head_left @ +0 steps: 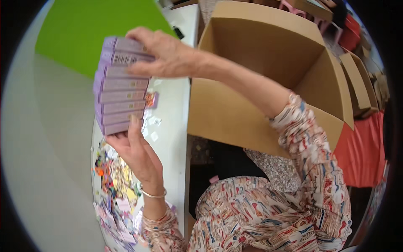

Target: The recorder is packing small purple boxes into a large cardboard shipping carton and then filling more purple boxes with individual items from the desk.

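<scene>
A stack of several flat purple boxes [121,85] is held up over the white table [172,126]. My left hand [140,156] supports its lower end, thumb on the front side and fingers underneath. Across the upper end reaches my right hand [163,52], its thumb and fingers closed around the top boxes. The boxes lie side against side and are slightly uneven along their left edge. One box near the top shows a barcode. A bangle circles my left wrist.
An open cardboard box [268,54] stands right of the table, under my right forearm. A bright green panel [84,29] rises behind the stack. Small colourful pieces [117,172] and cards lie on the table's near left. Red fabric [361,155] and more cartons [357,84] are at the right.
</scene>
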Tool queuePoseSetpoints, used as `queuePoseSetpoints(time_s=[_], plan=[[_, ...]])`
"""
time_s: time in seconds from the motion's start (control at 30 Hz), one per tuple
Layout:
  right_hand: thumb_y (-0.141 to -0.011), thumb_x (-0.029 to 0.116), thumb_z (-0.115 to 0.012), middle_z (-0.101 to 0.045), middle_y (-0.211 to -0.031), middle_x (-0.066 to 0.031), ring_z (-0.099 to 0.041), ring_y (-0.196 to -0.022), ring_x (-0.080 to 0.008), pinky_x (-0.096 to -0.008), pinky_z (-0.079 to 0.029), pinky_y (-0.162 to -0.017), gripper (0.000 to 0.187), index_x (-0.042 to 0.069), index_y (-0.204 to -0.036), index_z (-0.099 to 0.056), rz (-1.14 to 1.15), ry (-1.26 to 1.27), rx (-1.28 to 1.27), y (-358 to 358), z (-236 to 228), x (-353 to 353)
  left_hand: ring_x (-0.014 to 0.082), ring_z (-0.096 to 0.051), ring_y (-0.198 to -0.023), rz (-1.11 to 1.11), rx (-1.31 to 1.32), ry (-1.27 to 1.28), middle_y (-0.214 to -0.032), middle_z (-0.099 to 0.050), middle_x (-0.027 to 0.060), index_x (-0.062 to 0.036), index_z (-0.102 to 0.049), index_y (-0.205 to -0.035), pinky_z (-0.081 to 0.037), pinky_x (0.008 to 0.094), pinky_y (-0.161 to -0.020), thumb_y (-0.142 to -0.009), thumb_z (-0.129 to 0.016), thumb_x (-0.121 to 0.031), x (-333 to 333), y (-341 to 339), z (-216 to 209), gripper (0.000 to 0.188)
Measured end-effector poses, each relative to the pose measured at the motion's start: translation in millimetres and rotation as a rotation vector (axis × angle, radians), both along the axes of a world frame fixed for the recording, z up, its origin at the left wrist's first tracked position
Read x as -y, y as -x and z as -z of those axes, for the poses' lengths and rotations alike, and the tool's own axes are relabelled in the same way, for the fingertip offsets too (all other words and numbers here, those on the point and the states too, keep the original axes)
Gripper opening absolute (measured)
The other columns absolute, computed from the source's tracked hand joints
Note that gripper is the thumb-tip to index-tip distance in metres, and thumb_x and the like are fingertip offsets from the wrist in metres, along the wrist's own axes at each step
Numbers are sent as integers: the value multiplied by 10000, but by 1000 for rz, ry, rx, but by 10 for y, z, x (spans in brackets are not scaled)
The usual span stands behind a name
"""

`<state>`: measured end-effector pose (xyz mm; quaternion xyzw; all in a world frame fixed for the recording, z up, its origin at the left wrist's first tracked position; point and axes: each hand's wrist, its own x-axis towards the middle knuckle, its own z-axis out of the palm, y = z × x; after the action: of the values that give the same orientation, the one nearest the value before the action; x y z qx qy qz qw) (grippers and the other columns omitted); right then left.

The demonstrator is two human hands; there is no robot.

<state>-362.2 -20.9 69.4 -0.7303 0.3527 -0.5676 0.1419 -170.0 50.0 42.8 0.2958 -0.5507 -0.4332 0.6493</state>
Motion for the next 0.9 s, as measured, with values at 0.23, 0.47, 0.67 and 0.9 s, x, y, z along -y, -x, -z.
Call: queuePoseSetpoints(time_s=[0.23, 0.47, 0.67, 0.9], plan=[[-911, 223, -624, -598, -1112, -128, -556, -1047, -209, -330, -452, -915, 465, 28, -1292, -440, 144, -132, 282, 1453, 749, -465, 162, -480, -1079, 517, 269, -86, -1235, -470, 118, 26, -341, -1280, -401, 318, -955, -880, -636, -60, 226, 996, 137, 505], [-873, 499, -604, -589, -959, -14, -500, -849, -101, -268, -379, -664, 577, 87, -1263, -496, 326, -541, 413, 2275, 1691, -619, 152, -542, -1019, 747, 686, -287, -1112, -556, 107, 61, -422, -1201, -421, 284, -934, -829, -694, -171, 574, 1812, 414, 516], [-846, 475, -654, -585, -1018, -23, -545, -955, -100, -280, -477, -774, 561, 85, -1217, -497, 209, -950, 585, 2509, 2533, -746, 111, -576, -960, 1084, 985, -650, -1062, -618, 57, 2, -538, -1117, -443, 275, -894, -876, -649, -186, 862, 2117, 804, 325], [-813, 467, -674, -620, -1129, -112, -601, -1026, -223, -436, -519, -848, 635, 44, -1252, -497, 217, -1350, 534, 2544, 2919, -1105, 90, -540, -996, 1284, 1250, -876, -1095, -599, 47, -26, -557, -1123, -420, 245, -888, -880, -627, -217, 777, 2272, 1220, 317]])
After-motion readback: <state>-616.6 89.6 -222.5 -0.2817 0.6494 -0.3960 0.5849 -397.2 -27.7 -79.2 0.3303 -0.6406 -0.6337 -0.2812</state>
